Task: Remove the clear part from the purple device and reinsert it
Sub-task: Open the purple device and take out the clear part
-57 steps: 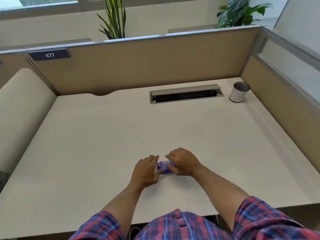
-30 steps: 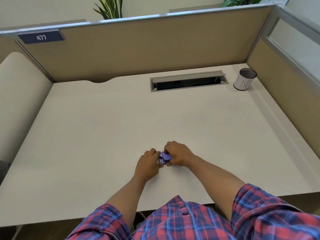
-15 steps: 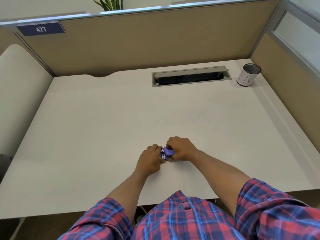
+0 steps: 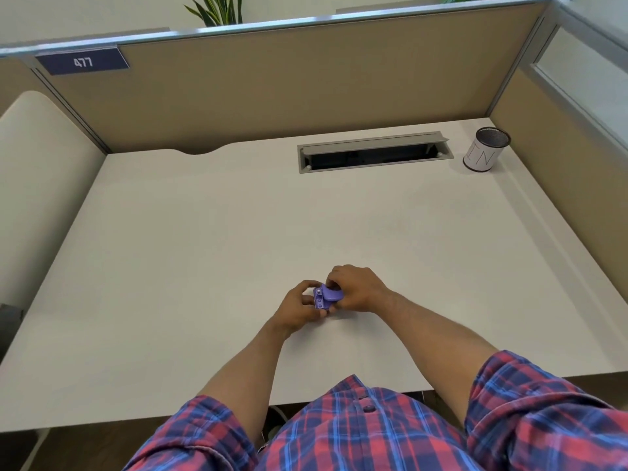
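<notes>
Hands clasp purple device, cup well apart.

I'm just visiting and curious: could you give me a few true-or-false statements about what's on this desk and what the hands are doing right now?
1. Both hands, left hand and right hand, grip the purple device. True.
2. The white cup stands at the desk's near left corner. False: it stands at the far right.
3. The cable slot in the desk is open. True.
4. The partition sign reads 123. False: it reads 477.
</notes>
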Demonstrator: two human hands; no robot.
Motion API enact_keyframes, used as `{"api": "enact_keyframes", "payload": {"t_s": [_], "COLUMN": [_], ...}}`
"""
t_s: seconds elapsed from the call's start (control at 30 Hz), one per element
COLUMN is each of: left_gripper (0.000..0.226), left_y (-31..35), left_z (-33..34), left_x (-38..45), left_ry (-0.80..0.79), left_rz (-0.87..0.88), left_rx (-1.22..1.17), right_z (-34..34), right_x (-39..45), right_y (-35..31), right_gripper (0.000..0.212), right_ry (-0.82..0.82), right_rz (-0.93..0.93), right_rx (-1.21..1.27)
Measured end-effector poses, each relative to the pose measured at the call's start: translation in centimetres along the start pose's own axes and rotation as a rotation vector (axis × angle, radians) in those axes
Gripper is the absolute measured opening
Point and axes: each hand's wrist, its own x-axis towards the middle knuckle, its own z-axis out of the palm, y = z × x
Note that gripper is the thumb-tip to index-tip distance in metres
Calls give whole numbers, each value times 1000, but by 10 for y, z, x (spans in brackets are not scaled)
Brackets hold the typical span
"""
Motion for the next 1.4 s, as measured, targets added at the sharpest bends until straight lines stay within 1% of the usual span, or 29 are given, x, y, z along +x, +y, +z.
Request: {"api": "enact_keyframes", "payload": {"t_s": [0.07, 0.17, 0.23, 0.3, 0.43, 0.73, 1.0, 1.17, 1.3, 1.4], "left_gripper": [58, 54, 54, 53, 45, 46, 48, 50, 48, 47], "left_y": [1, 3, 7, 8, 8, 8, 7, 5, 9, 12], "left_z": [0, 0, 1, 3, 5, 5, 5, 2, 7, 7], "left_x": [-2, -3, -2, -1, 3, 5, 2, -1, 1, 2], "left_ry": [-58, -103, -77, -28, 21, -15, -17, -29, 8, 30], "left_rz": [-69, -171, -224, -261, -268, -256, -298, -323, -317, -299], "left_rx": [-169, -611, -843, -938, -1013, -1102, -1117, -1096, -1075, -1088], "right_z": [-1, -5, -9, -12, -16, -20, -21, -19, -20, -21], "right_x": [-1, -1, 2, 3, 6, 5, 3, 1, 4, 8], "right_y": [-1, -7, -13, -20, -22, -20, -22, -19, -17, -16], "right_gripper": [36, 38, 37, 35, 33, 33, 33, 34, 35, 39], "right_ry": [10, 21, 29, 48, 69, 95, 70, 50, 43, 50], "right_rz": [-5, -16, -41, -77, -104, -80, -121, -127, -117, -116], "right_rx": [21, 52, 57, 55, 70, 90, 32, 51, 72, 169]}}
